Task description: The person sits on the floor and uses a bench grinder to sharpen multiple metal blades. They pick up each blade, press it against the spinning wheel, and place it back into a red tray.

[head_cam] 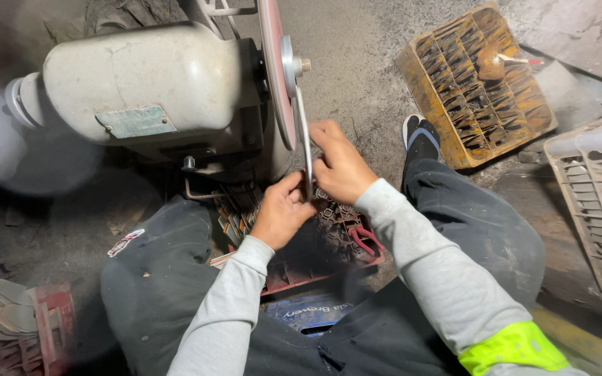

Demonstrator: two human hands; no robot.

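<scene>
A long flat metal blade (304,136) stands almost upright against the face of a reddish grinding wheel (276,73) on a grey bench-grinder motor (148,80). My left hand (281,209) grips the blade's lower end from the left. My right hand (339,163) holds it from the right, a little higher, fingers pressed on the metal. Both arms wear grey sleeves; the right one has a bright yellow-green band.
A red crate (329,257) with metal pieces sits between my knees. An orange slotted crate (479,83) lies at the back right, a pale plastic crate (597,202) at the right edge. Stacked metal blanks (1,313) rest on a red crate at lower left.
</scene>
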